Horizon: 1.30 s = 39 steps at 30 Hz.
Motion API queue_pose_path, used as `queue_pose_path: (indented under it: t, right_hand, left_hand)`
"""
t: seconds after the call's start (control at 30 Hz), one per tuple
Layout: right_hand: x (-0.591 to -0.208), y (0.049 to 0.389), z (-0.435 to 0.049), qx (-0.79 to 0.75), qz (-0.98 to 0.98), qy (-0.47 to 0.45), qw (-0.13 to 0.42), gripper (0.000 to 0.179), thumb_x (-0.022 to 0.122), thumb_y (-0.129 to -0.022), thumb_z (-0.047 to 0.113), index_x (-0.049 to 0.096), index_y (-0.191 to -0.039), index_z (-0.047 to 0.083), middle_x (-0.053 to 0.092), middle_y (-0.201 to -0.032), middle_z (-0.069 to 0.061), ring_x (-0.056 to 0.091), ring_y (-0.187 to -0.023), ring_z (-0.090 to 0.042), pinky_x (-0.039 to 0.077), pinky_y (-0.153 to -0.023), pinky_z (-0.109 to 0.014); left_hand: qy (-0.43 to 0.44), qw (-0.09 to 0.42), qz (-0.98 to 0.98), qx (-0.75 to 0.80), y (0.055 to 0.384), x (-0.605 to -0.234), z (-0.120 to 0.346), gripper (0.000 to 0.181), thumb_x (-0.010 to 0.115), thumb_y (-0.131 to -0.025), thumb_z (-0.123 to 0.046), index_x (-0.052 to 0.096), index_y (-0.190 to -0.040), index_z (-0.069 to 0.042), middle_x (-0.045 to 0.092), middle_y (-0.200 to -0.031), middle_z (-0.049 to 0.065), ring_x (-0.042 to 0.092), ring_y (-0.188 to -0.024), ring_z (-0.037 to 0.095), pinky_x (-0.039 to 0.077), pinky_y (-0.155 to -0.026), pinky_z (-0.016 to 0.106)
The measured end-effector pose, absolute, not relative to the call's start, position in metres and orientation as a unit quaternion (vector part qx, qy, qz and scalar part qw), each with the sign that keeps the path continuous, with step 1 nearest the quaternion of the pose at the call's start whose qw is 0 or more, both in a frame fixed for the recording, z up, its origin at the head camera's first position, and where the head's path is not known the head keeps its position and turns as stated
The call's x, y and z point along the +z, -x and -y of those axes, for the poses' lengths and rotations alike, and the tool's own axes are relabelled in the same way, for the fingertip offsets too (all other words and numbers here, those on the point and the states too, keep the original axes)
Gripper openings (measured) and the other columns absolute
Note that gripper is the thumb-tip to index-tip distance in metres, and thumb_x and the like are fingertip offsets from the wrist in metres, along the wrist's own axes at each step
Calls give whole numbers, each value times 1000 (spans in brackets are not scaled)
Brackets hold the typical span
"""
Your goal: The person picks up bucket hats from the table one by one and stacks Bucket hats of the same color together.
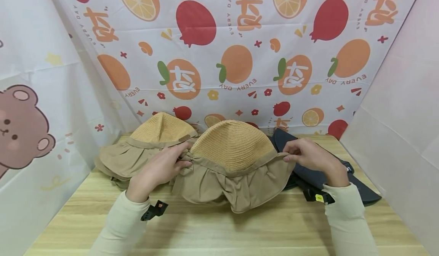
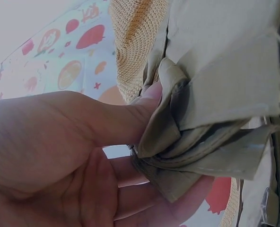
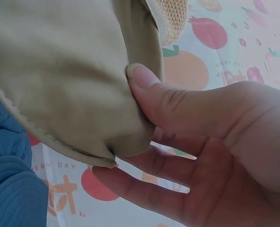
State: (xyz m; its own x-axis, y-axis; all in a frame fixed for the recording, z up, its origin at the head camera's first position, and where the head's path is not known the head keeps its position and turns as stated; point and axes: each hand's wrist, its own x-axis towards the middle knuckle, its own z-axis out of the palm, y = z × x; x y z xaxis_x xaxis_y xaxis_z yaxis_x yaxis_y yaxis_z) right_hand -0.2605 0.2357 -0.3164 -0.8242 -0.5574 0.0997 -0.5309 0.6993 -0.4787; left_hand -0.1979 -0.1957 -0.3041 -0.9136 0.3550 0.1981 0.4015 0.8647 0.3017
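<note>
A sun hat (image 1: 234,145) with a woven straw crown and a ruffled khaki brim is held up above the table between both hands. At its left side, my left hand (image 1: 159,168) pinches the brim where a knotted fabric bow (image 2: 166,118) sits, as the left wrist view shows. On the opposite side, my right hand (image 1: 310,155) pinches the brim's edge between thumb and fingers; the khaki brim cloth (image 3: 74,71) fills much of the right wrist view. The hat's crown points up and its brim droops toward me.
Another straw-crowned khaki hat (image 1: 157,130) lies at the left, stacked on more khaki brims. Dark navy hats (image 1: 356,187) lie at the right, partly behind my right hand. A wooden table (image 1: 205,237) is underneath, with a fruit-print curtain (image 1: 212,69) behind and white curtains at both sides.
</note>
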Motion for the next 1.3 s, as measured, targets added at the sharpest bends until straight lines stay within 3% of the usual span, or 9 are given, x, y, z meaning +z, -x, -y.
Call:
queue_pose_path:
  t: [0.17, 0.4, 0.5, 0.83, 1.07, 1.3]
  right_hand:
    - [-315, 261, -235, -250, -922, 295, 26, 8, 71, -96, 7, 76, -96, 12, 75, -85, 4, 63, -76, -9, 52, -68, -25]
    - [-312, 262, -235, -249, -921, 298, 17, 10, 70, -97, 8, 77, -104, 10, 76, -89, 3, 65, -79, -8, 53, -70, -26]
    - [-312, 262, -234, -252, -921, 296, 6, 12, 70, -97, 9, 77, -107, 11, 76, -92, 1, 66, -82, -9, 55, -73, -27]
    - [-324, 259, -228, -268, -909, 318, 8, 12, 69, -99, 13, 77, -108, 13, 75, -91, 5, 63, -79, -3, 53, -71, -25]
    - [-326, 263, -216, -276, -903, 330, 5, 13, 68, -100, 11, 77, -108, 12, 74, -89, 4, 61, -75, -3, 52, -68, -24]
    - [-333, 266, -193, -277, -893, 356, -9, 15, 65, -101, 11, 77, -110, 12, 73, -87, 4, 57, -70, -2, 51, -64, -23]
  left_hand:
    - [190, 66, 965, -165, 198, -304, 197, 43, 73, -96, -19, 59, -136, -19, 67, -98, -1, 61, -87, 21, 49, -74, 45]
    - [199, 63, 964, -165, 200, -299, 198, 41, 73, -96, -20, 60, -134, -16, 61, -85, -3, 55, -78, 17, 45, -71, 39]
    - [203, 68, 963, -165, 200, -298, 198, 41, 73, -96, -20, 61, -134, -15, 64, -88, -2, 57, -80, 18, 47, -72, 41]
    - [205, 75, 959, -183, 196, -304, 209, 41, 74, -94, -15, 64, -134, -7, 74, -121, 13, 70, -105, 30, 55, -87, 51]
    - [219, 86, 953, -188, 198, -297, 222, 35, 75, -92, -7, 65, -126, -3, 74, -106, 10, 66, -91, 23, 54, -84, 48]
    - [216, 79, 951, -206, 192, -290, 245, 43, 74, -92, -4, 60, -133, -2, 72, -112, 18, 68, -102, 32, 54, -88, 53]
